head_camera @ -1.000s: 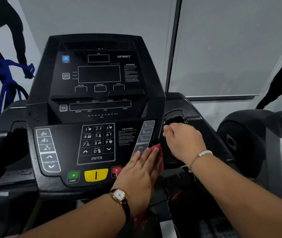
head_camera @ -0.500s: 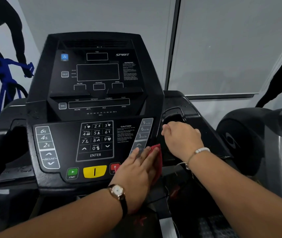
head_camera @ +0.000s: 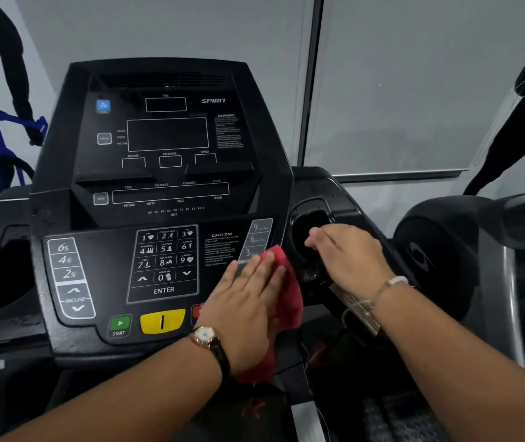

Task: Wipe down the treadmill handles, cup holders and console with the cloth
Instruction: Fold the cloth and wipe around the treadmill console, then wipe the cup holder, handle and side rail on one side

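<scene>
Head cam looking down at a black treadmill console (head_camera: 159, 173), so I'll place everything off that. The red cloth (head_camera: 288, 293) is pinned flat against the console's lower right corner, over the bottom of the speed key strip (head_camera: 259, 239), just right of the number keypad (head_camera: 163, 263). The left hand (head_camera: 248, 311) lies on top of it, palm down, fingers straight and close together, not curled around anything; a bit of cloth hangs out below the wrist, which has a watch (head_camera: 205, 336) on it. The right hand (head_camera: 350, 253) rests on the rim of the cup holder (head_camera: 310, 224) just right of the console, fingers extended and together, gripping nothing as far as I can see. The yellow button (head_camera: 162, 320) and green START key (head_camera: 120, 325) sit left of the cloth hand.
</scene>
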Available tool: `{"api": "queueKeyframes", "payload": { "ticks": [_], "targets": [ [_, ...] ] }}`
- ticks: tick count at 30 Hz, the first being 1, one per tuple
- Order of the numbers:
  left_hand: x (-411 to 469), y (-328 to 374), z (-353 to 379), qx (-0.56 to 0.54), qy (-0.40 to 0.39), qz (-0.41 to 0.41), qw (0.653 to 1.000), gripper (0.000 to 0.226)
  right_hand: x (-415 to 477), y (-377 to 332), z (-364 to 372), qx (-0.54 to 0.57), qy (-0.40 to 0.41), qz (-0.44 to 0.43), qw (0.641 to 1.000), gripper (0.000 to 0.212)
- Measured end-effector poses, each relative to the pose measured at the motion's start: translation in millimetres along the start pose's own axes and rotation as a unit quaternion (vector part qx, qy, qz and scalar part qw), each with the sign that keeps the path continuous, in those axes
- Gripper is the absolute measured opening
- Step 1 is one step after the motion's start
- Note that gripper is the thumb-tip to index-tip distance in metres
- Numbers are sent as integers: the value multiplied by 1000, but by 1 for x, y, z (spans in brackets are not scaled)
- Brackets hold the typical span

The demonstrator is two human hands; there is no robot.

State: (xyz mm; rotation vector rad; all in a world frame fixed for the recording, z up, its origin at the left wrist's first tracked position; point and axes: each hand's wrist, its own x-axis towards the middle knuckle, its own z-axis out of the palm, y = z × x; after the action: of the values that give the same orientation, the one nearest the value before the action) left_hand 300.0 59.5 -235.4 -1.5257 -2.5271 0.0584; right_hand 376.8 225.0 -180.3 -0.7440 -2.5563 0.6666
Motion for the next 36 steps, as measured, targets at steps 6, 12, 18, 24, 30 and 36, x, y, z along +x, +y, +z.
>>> {"api": "queueKeyframes", "payload": {
  "ticks": [6,12,18,24,30,36],
  "targets": [
    [42,3,-15,-113,63,-44,991,58,3,15,-31,-8,14,46,999,28],
    [43,20,-39,-470,141,-118,863,44,-6,14,-28,79,-42,-22,996,24],
    [31,37,-54,-698,95,-32,709,37,-16,4,-23,284,-100,-21,953,23],
    [23,30,-49,-704,112,-125,690,23,-18,14,-21,322,-105,-22,941,9],
    [19,17,-42,-607,78,-118,782,25,-13,19,-27,255,-95,-19,962,27],
    [23,11,-40,-614,57,-130,777,49,-22,-27,-37,-119,-96,-54,987,40]
  ]
}}
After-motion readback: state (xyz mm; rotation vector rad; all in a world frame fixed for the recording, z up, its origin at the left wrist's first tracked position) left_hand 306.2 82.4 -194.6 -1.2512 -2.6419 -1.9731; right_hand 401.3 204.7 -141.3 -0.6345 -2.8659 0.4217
